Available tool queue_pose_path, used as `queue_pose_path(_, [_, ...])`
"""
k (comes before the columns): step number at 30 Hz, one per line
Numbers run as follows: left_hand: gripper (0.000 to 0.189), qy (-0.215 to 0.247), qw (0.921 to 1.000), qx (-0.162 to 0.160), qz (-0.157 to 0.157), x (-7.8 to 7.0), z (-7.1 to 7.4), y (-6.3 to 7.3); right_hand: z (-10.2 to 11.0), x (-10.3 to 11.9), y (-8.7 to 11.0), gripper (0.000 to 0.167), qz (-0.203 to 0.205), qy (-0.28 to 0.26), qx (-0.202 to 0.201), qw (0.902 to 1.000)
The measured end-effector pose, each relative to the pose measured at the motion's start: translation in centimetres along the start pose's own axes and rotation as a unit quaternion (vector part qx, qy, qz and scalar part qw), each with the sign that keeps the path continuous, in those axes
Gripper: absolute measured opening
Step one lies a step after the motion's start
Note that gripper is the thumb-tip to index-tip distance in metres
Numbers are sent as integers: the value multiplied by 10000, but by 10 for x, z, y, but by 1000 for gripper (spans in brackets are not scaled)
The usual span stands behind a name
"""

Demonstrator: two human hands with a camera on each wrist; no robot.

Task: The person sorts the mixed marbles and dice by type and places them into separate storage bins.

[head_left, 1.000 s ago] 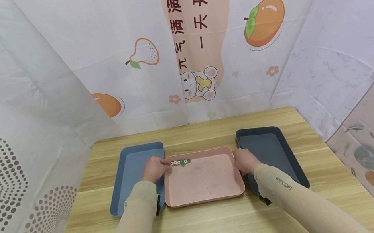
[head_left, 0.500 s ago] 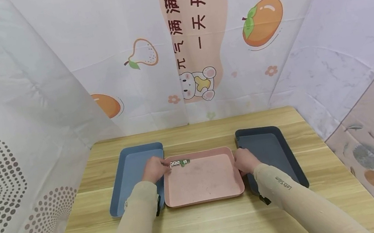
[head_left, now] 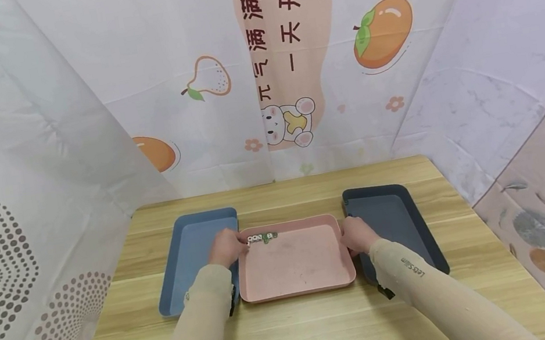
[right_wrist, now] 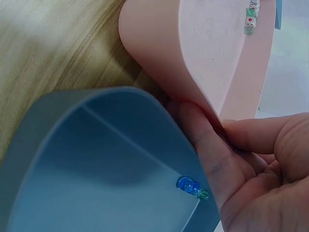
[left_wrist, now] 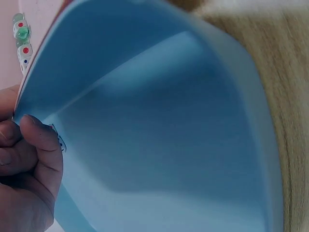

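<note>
A shallow pink tray (head_left: 297,266) lies between my two hands. At its left rim my left hand (head_left: 226,247) pinches the wall, right beside the light blue tray (left_wrist: 159,125). On the opposite side, my right hand (head_left: 358,233) holds the pink rim between thumb and fingers, next to the dark blue tray (right_wrist: 120,183). White dice (head_left: 255,238) and green glass beads (right_wrist: 248,30) form a row along the pink tray's far left edge. Blue beads (right_wrist: 188,184) and a green bead (right_wrist: 203,195) sit inside the dark tray. A die (left_wrist: 60,140) is partly hidden behind a left finger.
The trays stand side by side on a wood-grain table (head_left: 297,336). Printed curtains (head_left: 166,27) hang close behind the table and along both sides. The side trays' walls come right up beside my hands.
</note>
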State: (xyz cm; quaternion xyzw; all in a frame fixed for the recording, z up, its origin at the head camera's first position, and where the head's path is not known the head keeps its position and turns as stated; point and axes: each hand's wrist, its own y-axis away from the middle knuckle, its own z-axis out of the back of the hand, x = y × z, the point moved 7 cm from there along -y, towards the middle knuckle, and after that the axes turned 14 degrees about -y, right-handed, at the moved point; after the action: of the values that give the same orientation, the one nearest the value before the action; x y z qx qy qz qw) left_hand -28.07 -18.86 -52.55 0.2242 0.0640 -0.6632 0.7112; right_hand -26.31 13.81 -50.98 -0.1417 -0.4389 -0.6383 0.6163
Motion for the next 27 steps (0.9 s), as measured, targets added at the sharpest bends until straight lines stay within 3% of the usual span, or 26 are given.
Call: queue_pose_path(27, [6, -775, 9970, -53, -31, -8, -3, 2, 0, -1, 0, 20, -10, -135, 12, 9999])
